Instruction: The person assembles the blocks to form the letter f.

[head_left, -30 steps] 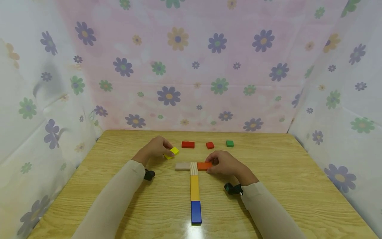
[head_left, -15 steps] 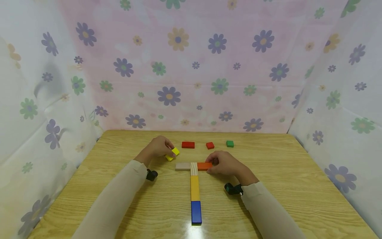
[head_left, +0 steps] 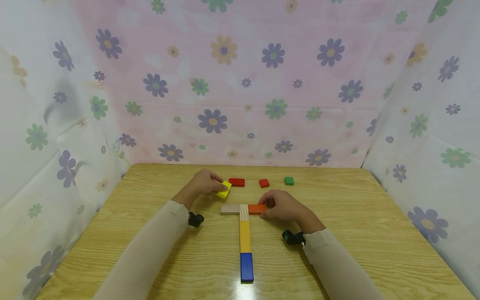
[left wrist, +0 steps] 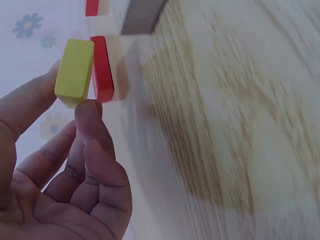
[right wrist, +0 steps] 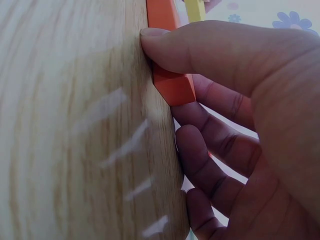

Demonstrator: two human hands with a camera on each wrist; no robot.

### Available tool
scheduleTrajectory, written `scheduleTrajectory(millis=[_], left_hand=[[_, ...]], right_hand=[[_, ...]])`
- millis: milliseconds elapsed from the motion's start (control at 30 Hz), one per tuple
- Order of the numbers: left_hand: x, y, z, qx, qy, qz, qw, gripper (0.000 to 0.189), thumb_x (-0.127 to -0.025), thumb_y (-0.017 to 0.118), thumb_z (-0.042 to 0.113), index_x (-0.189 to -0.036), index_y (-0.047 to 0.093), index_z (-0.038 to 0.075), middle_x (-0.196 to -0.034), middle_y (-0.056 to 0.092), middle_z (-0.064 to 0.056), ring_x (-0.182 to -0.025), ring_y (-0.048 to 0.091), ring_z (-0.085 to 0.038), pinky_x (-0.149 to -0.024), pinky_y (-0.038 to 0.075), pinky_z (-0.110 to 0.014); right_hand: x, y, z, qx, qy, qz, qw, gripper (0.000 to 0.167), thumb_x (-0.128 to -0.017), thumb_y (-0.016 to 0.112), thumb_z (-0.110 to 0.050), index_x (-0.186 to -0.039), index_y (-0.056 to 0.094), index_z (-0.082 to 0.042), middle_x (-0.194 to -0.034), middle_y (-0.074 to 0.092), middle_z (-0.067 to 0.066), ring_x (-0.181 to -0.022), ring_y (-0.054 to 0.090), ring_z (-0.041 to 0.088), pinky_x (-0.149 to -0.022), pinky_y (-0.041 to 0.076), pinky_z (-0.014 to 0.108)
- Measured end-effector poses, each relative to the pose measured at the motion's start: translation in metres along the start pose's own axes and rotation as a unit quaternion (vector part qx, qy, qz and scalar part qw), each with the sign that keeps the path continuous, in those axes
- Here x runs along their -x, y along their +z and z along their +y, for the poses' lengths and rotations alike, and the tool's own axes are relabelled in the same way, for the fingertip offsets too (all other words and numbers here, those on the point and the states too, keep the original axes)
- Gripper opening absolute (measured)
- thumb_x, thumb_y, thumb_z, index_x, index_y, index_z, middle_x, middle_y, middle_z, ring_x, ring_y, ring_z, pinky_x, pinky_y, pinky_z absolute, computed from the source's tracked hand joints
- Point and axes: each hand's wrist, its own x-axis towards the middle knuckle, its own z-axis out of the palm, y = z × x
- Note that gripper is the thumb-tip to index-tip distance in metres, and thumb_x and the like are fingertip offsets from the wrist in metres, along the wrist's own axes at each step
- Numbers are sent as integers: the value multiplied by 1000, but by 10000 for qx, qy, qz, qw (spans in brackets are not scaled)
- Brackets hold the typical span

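My left hand (head_left: pixel 204 183) pinches a yellow wooden block (head_left: pixel 224 191) between thumb and fingers, above the table behind the block row. In the left wrist view the yellow block (left wrist: pixel 75 70) is held at one end, tilted. My right hand (head_left: pixel 283 205) grips the right end of an orange-red block (head_left: pixel 256 209) lying on the table. Its thumb is on one side and fingers on the other, as the right wrist view shows on that block (right wrist: pixel 174 90). Left of it come a plain wood block (head_left: pixel 243 212) and a greyish block (head_left: pixel 229 209), forming a crossbar.
An amber block (head_left: pixel 245 236) and a blue block (head_left: pixel 246 267) run end to end from the plain block toward me. Behind, a red block (head_left: pixel 236 182), a small red block (head_left: pixel 264 183) and a green block (head_left: pixel 289 181) lie apart. Flowered cloth (head_left: pixel 243 96) surrounds the table (head_left: pixel 337 250).
My left hand has moved rightward with the yellow block, and the block has turned. It now appears close to the longer red block. The right hand stays on the orange-red block.
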Motion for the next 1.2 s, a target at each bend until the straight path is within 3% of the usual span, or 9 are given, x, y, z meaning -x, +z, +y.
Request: scheduleTrajectory(millis=[400, 1200], left_hand=[[1, 14, 13, 498, 91, -48, 9987, 42, -86, 86, 29, -118, 75, 4, -102, 78, -8, -84, 77, -20, -79, 62, -37], [-5, 33, 24, 508, 210, -208, 9983, 27, -87, 85, 23, -102, 79, 1, -84, 79, -7, -75, 77, -19, -71, 63, -33]], right_hand=[[-1, 1, -1, -7, 95, -10, 10000, 25, -85, 86, -20, -107, 75, -20, -98, 67, -2, -86, 57, 20, -80, 51, 36], [-2, 1, -2, 68, 191, -14, 9998, 24, -86, 86, -23, -107, 75, -22, -99, 67, -2, -86, 57, 19, -81, 50, 36]])
